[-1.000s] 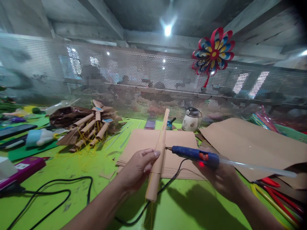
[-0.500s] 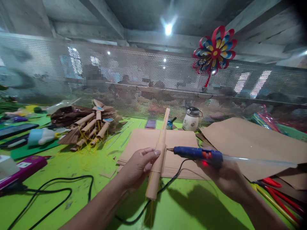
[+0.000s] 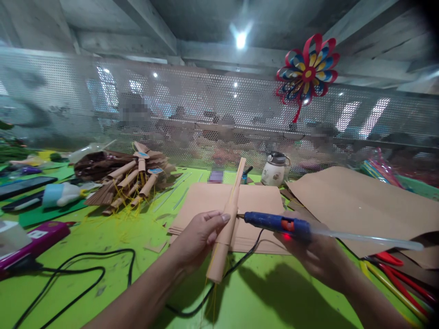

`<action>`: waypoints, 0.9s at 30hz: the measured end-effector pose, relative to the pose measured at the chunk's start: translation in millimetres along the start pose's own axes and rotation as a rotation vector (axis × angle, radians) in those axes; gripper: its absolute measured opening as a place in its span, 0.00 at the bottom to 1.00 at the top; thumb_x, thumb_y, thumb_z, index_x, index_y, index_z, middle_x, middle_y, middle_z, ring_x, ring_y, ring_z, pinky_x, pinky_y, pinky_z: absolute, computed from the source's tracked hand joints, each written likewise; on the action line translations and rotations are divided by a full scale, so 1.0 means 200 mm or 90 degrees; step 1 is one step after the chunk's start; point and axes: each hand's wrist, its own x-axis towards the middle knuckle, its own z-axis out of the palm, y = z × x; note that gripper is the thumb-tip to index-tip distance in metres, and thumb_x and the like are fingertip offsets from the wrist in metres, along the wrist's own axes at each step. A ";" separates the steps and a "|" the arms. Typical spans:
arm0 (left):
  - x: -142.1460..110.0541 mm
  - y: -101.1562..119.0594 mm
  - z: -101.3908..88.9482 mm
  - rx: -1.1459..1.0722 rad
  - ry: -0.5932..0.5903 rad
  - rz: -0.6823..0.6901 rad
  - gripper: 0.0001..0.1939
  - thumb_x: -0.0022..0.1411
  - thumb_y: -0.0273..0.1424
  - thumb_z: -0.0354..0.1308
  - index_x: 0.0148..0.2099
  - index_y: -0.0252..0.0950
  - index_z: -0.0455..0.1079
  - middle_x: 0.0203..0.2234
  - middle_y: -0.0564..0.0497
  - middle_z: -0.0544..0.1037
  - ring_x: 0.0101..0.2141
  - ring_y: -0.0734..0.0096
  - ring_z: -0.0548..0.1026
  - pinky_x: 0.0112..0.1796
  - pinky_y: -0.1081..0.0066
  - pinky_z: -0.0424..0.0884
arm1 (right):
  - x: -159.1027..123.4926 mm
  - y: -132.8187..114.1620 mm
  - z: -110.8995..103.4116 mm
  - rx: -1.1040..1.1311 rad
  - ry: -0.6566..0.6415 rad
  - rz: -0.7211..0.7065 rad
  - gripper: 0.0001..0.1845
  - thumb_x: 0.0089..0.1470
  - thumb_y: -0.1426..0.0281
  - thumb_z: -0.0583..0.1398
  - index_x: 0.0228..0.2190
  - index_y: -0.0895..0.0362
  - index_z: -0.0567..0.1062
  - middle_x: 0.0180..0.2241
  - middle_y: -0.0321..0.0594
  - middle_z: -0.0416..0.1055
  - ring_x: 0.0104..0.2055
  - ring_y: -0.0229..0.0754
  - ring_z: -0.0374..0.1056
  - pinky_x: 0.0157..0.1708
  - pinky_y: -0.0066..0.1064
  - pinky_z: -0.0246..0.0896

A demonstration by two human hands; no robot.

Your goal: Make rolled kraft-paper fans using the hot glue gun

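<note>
My left hand (image 3: pixel 202 235) is closed around the middle of a rolled brown paper tube (image 3: pixel 223 246), thumb on top. The tube tilts away from me, and yellow strands run along it and hang from its near end. A blue hot glue gun (image 3: pixel 274 225) is gripped in my right hand (image 3: pixel 317 251), its red light glowing. The gun's metal tip meets the tube's right side just beyond my left thumb. A clear glue stick (image 3: pixel 370 238) sticks out of the gun's back. Beneath the tube lies a stack of brown paper sheets (image 3: pixel 260 198).
Finished-looking brown paper pieces with yellow strands (image 3: pixel 139 180) lie at left, beside a magenta tool (image 3: pixel 48 240). A black cord (image 3: pixel 128 251) crosses the green table (image 3: pixel 137 301). Large brown paper (image 3: pixel 360 205) and red-and-yellow-handled tools (image 3: pixel 394 274) lie right. A lidded jar (image 3: pixel 273 171) stands behind.
The glue gun and my right hand have shifted slightly left, bringing the tip against the tube's side. The tube has tilted a little, its far end moving right.
</note>
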 end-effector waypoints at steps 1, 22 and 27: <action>0.00 0.00 0.00 -0.007 0.003 -0.002 0.08 0.55 0.32 0.64 0.30 0.31 0.73 0.24 0.50 0.74 0.26 0.74 0.71 0.31 0.76 0.68 | 0.00 -0.01 0.00 -0.001 -0.006 -0.004 0.04 0.60 0.70 0.54 0.34 0.56 0.69 0.30 0.40 0.72 0.29 0.42 0.69 0.29 0.30 0.63; -0.01 0.03 0.02 -0.051 0.018 -0.008 0.11 0.51 0.30 0.66 0.22 0.32 0.69 0.15 0.57 0.64 0.19 0.79 0.62 0.24 0.78 0.65 | -0.03 -0.02 -0.02 0.045 -0.029 -0.010 0.05 0.58 0.71 0.56 0.38 0.52 0.69 0.30 0.37 0.71 0.29 0.40 0.68 0.29 0.28 0.63; -0.02 0.04 0.02 -0.044 0.010 -0.014 0.10 0.51 0.30 0.66 0.24 0.31 0.70 0.16 0.56 0.66 0.19 0.79 0.62 0.21 0.78 0.63 | -0.02 -0.02 -0.02 0.039 -0.026 -0.002 0.04 0.58 0.71 0.56 0.37 0.54 0.68 0.28 0.37 0.69 0.29 0.39 0.66 0.28 0.28 0.62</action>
